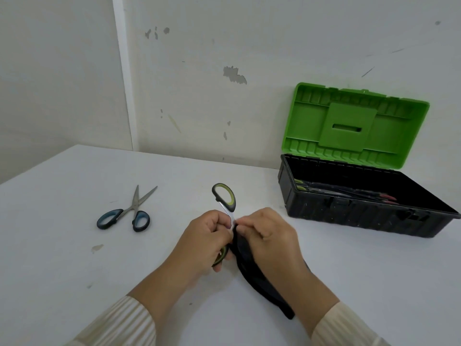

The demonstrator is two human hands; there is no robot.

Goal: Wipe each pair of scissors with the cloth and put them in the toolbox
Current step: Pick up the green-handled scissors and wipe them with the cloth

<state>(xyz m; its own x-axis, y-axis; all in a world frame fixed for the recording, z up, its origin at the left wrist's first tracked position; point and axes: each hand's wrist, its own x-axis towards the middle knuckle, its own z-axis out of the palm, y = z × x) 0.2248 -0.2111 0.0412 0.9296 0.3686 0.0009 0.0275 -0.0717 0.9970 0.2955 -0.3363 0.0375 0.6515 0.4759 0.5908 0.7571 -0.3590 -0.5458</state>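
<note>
A pair of green-handled scissors point(225, 206) is held above the tabletop point(74, 258) near the middle of the scene, spread open so that the metal can be reached. One handle loop is clenched in the left hand point(208, 242), low and near the body, while the other loop stands free at the far side. The right hand point(268, 237) is closed on a black cloth point(264, 285), which is pinched against the blade and trails down toward the near edge (probably so that only a fold does the wiping). A second pair, the blue-handled scissors point(129, 213), is left lying open to the left, apparently awaiting its turn. The toolbox point(361, 211) is set open at the far right, lid propped against the wall, with dark tools already inside, ready to receive each pair.
</note>
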